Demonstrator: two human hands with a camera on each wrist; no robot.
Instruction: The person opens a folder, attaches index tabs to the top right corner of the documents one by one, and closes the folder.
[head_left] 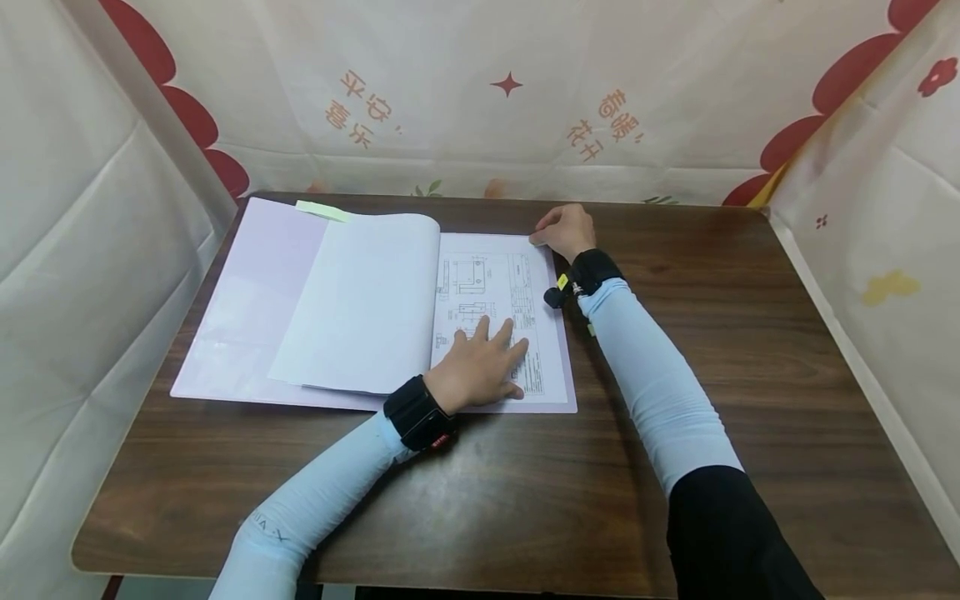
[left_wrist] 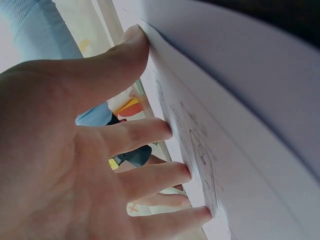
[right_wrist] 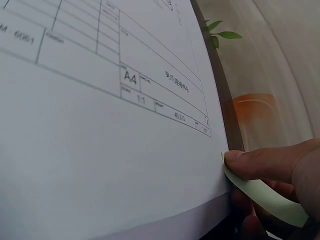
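Observation:
An open folder (head_left: pixel 225 333) with pale lilac covers lies on the table, a blank white sheet (head_left: pixel 367 300) turned to its left side. On the right side is a page with a printed technical drawing (head_left: pixel 536 350). My left hand (head_left: pixel 480 367) rests on that page with fingers spread; in the left wrist view its fingertips (left_wrist: pixel 185 172) touch the paper. At the page's far right corner, my right hand (head_left: pixel 567 231) pinches a pale green sticky strip (right_wrist: pixel 270 200) between thumb and fingers. One end of the strip meets the page edge; the fingers under it are partly hidden.
Another pale green sticky tab (head_left: pixel 322 211) sticks out from the turned sheet's far edge. A small green piece (head_left: pixel 591 330) shows beside the right forearm, mostly hidden. The brown wooden table (head_left: pixel 750 333) is bordered by printed cloth curtains (head_left: pixel 465 108) at the back and sides.

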